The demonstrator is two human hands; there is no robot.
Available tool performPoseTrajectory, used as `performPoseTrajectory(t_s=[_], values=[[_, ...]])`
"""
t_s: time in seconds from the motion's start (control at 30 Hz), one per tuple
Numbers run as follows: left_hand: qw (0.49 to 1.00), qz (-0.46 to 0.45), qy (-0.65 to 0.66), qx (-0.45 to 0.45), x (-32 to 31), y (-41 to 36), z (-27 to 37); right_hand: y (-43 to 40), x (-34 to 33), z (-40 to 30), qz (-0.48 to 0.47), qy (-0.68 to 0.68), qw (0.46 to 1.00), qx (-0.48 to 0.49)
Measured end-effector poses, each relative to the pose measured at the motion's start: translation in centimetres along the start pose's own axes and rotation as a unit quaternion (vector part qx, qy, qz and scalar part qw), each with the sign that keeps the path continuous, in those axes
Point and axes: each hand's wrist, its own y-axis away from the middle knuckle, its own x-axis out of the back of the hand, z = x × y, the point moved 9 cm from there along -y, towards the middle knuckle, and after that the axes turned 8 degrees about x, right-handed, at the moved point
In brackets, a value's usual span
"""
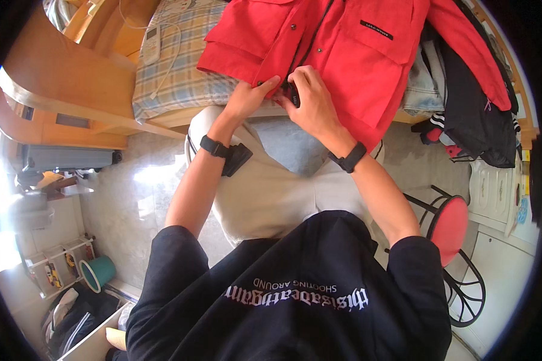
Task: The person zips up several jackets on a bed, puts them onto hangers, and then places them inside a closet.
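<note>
A red jacket (366, 67) with snap buttons and a dark front zipper (308, 41) lies over the bed's edge, its lower hem toward me. My left hand (253, 97) pinches the hem corner at the bottom of the front opening, thumb on top beside a snap. Close by on the right, my right hand (310, 97) has its fingers curled around a small black piece (294, 95) at the zipper's lower end. The fingertips of both hands are nearly together. Whether the two zipper sides are joined cannot be told.
A plaid mat (189, 85) on the bed holds a white remote control (152, 44) and a white cable. Dark clothes (474, 104) and jeans (424, 85) lie right of the jacket. A red-seated chair (451, 230) stands at right; a green bin (100, 272) is at lower left.
</note>
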Motion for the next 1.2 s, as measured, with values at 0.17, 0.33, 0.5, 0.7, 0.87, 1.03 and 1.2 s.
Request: performPoseTrajectory(t_s=[0.17, 0.33, 0.5, 0.7, 0.87, 1.03, 1.2], values=[[0.999, -0.018, -0.028, -0.038, -0.1, 0.1, 1.1, 0.0, 0.2, 0.2, -0.005, 0.01, 1.0, -0.001], [0.995, -0.038, -0.09, 0.008, 0.0, -0.3, 0.4, -0.1, 0.1, 0.5, -0.016, -0.023, 1.0, 0.003], [0.991, -0.023, -0.129, 0.028, 0.1, -0.4, -0.2, -0.5, 0.5, -0.3, -0.008, 0.03, 0.999, 0.01], [0.97, 0.012, -0.236, -0.061, 0.5, -0.1, 2.5, -2.2, -0.2, 0.2, -0.102, 0.047, 0.993, -0.031], [0.966, -0.022, -0.251, -0.066, 1.0, 0.3, 3.1, -3.5, 0.1, -0.3, -0.103, 0.036, 0.994, -0.004], [0.973, -0.052, -0.226, 0.001, 1.3, 0.4, 2.0, -3.7, 0.1, 1.1, -0.137, -0.09, 0.986, -0.027], [0.982, -0.056, -0.181, -0.008, 0.6, 1.9, 2.3, -3.5, 0.0, 3.0, -0.207, -0.17, 0.96, -0.081]])
